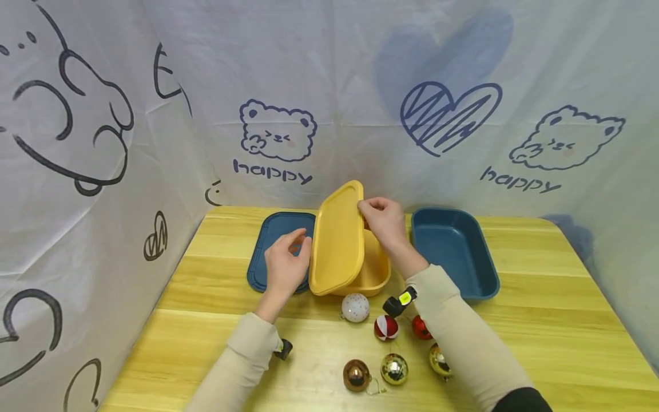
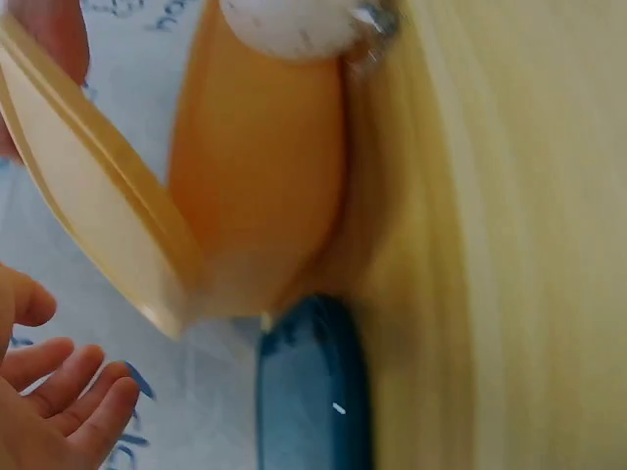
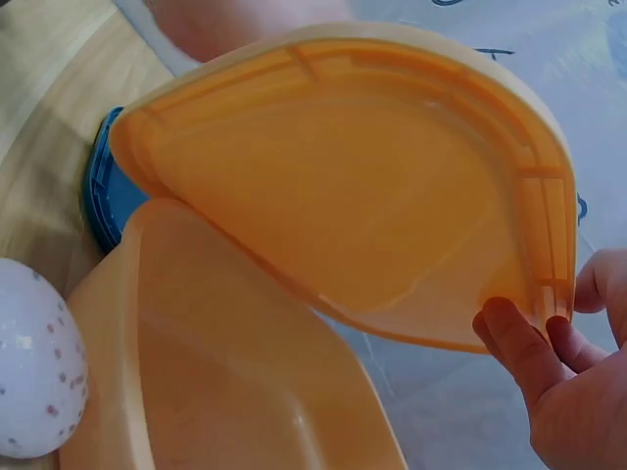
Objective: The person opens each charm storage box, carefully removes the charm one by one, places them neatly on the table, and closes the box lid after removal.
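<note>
My right hand (image 1: pixel 385 224) pinches the edge of a yellow lid (image 1: pixel 337 240), thumb on one face and fingertips on the other in the right wrist view. The lid is tilted up on its side over the left part of a yellow box (image 1: pixel 378 269), whose inside shows in the right wrist view (image 3: pixel 255 392). My left hand (image 1: pixel 287 260) is just left of the lid, above a flat blue lid (image 1: pixel 259 252) on the table. Its fingers (image 2: pixel 98 397) are loosely bent and hold nothing in the left wrist view.
A blue box (image 1: pixel 448 252) without a lid stands at the right. In front of the yellow box lie a speckled white ball (image 1: pixel 355 308), a red and white ball (image 1: pixel 386 328), a red ball (image 1: pixel 421 328), a brown ball (image 1: pixel 356 375) and two gold balls (image 1: pixel 394 369). White cloth hangs behind the table.
</note>
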